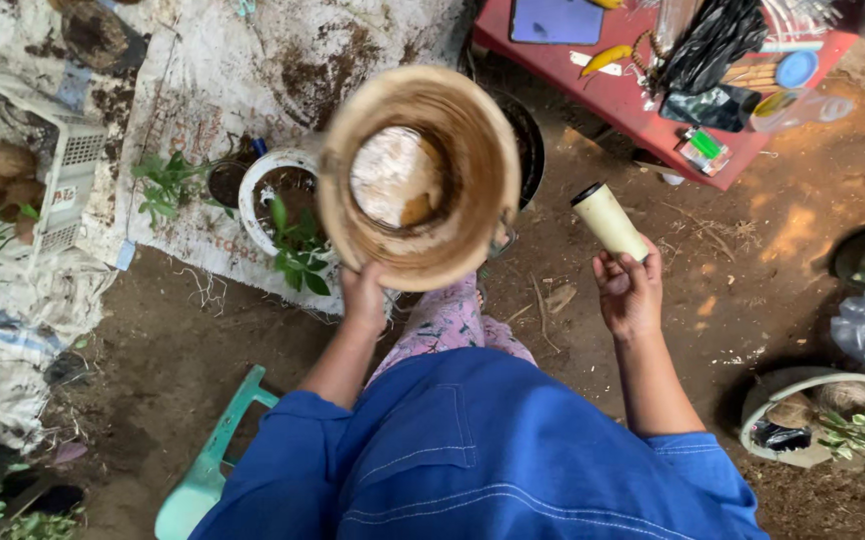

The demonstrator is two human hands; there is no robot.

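A: What lies widest under the person?

B: Bare brown soil [653, 330], with a dirty white sheet [203, 80] spread over its upper left part. A red table [613, 100] stands at the top right, cluttered with a black bag, a blue lid and small packets.

A: And next in size?

B: A tan pot [418, 175], muddy inside, its mouth turned up at the camera, with a pale patch at the bottom. It is raised above the sheet's edge, in front of the person's knees.

A: Who holds it?

B: The left hand [365, 297] grips its lower rim from below, fingers wrapped onto the wall; the fingertips are hidden behind the pot.

A: What sits beside it?

B: Just left, on the sheet, a white planter [258, 190] with soil and a green seedling [298, 250]. A white crate [68, 160] stands further left.

A: And the right hand?

B: The right hand [630, 290] is closed around the lower end of a cream tube [610, 220] with a dark cap, tilted up and to the left, well apart from the pot.

A: Anything lower down?

B: A green chair [213, 460] edge by the left sleeve.
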